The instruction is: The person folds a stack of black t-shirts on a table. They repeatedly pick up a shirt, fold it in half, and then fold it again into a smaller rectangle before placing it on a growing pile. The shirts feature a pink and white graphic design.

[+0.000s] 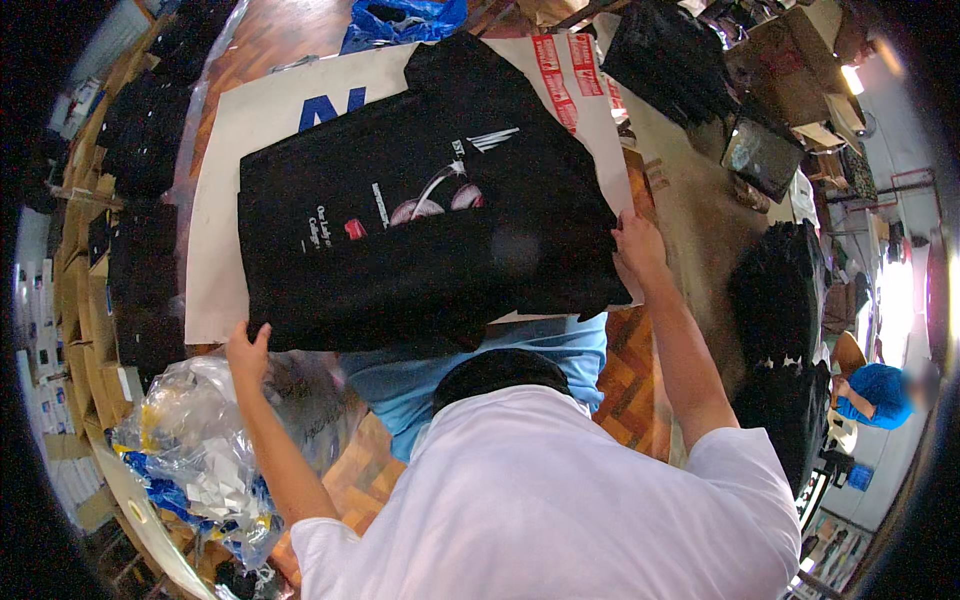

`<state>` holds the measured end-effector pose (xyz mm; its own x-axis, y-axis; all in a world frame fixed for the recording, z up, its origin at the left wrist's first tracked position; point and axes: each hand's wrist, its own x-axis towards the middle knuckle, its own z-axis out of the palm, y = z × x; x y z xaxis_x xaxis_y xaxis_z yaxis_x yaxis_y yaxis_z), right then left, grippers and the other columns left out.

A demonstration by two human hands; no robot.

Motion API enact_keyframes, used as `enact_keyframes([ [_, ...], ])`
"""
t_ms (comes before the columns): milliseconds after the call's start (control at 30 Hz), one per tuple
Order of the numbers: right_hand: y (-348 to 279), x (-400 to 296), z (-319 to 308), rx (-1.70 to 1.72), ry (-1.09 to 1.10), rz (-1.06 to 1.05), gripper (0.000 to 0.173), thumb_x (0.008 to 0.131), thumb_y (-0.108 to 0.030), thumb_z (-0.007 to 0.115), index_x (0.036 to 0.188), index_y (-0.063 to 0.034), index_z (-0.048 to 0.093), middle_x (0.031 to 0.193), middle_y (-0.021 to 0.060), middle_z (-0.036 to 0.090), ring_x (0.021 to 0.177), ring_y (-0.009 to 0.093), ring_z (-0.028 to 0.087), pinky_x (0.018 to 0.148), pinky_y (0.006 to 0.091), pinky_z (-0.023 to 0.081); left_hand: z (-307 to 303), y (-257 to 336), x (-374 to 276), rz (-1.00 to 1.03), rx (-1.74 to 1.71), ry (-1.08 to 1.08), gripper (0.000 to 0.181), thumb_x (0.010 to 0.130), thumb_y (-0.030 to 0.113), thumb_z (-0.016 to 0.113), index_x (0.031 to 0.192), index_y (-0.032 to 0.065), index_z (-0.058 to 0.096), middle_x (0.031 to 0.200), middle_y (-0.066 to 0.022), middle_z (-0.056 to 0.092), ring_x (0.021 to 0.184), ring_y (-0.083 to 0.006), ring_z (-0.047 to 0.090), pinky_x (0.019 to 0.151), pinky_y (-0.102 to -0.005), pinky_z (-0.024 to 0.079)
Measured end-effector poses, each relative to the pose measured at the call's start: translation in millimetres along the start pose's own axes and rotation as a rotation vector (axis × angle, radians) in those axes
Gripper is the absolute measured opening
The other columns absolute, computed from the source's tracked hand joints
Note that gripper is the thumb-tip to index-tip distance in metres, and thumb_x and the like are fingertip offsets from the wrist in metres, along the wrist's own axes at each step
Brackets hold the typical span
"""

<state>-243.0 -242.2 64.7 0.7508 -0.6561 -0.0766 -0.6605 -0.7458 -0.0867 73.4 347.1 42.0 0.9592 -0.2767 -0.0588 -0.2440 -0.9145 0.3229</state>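
A black garment (360,292) lies spread on a large white board (214,225), its length running across the board. It bears a white, pink and red print with writing; the near part of the cloth is folded over and cuts off some of that print. My left hand (249,356) holds the near left corner of the cloth between thumb and fingers. On the right, my right hand (641,244) pinches the garment's edge, with dark cloth hanging slightly past the board's near rim. The fingertips of both hands are partly hidden by the cloth.
Clear plastic bags (217,450) lie at the lower left. Stacks of black cloth (146,285) line the left, with more black piles (776,292) at right. A blue plastic bag (405,22) is beyond the board. At far right a person in blue (874,395) sits.
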Motion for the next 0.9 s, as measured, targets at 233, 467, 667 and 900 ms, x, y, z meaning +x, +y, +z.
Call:
enact_keyframes([
  [233, -123.0, 99.4, 11.8, 0.096, 0.402, -0.739, 0.034, 0.076, -0.006, 0.057, 0.11, -0.0032, 0.059, 0.111, 0.0155, 0.06, 0.109, 0.035, 0.054, 0.098, 0.0427, 0.042, -8.3, 15.1, -21.5, -0.114, -0.024, -0.078, 0.05, 0.08, 0.031, 0.071, 0.114, -0.0036, 0.059, 0.111, -0.0253, 0.063, 0.105, -0.04, 0.059, 0.09, -0.043, 0.046],
  [467, -121.1, 117.3, -25.6, -0.036, -0.036, -0.727, 0.023, 0.074, -0.01, 0.066, 0.095, -0.0075, 0.058, 0.094, 0.0104, 0.06, 0.095, 0.032, 0.057, 0.087, 0.0416, 0.045, -13.2, 28.6, 3.2, -0.077, 0.123, -0.039, 0.046, 0.079, 0.019, 0.068, 0.119, 0.0029, 0.055, 0.11, -0.0169, 0.061, 0.105, -0.0354, 0.057, 0.091, -0.0416, 0.044],
  [667, -85.5, 56.7, -43.6, 0.22, -0.671, -0.499, 0.047, 0.079, -0.041, 0.072, 0.11, -0.0083, 0.058, 0.089, 0.0081, 0.061, 0.09, 0.023, 0.06, 0.076, 0.0374, 0.049, 22.1, 116.0, 136.1, 0.485, -0.011, 0.264, 0.052, 0.078, 0.001, 0.054, 0.129, 0.0089, 0.048, 0.127, -0.0132, 0.052, 0.121, -0.0331, 0.046, 0.104, -0.0433, 0.035],
  [900, -120.4, 223.4, -4.8, 0.429, -0.634, -0.176, 0.052, 0.09, -0.05, 0.053, 0.089, 0.0003, 0.067, 0.081, 0.0164, 0.067, 0.069, 0.028, 0.067, 0.067, 0.0417, 0.054, 19.2, 102.8, 212.7, 0.339, 0.508, 0.012, 0.045, 0.075, 0.004, 0.061, 0.119, 0.0119, 0.058, 0.115, -0.011, 0.057, 0.111, -0.0325, 0.051, 0.097, -0.0453, 0.039],
])
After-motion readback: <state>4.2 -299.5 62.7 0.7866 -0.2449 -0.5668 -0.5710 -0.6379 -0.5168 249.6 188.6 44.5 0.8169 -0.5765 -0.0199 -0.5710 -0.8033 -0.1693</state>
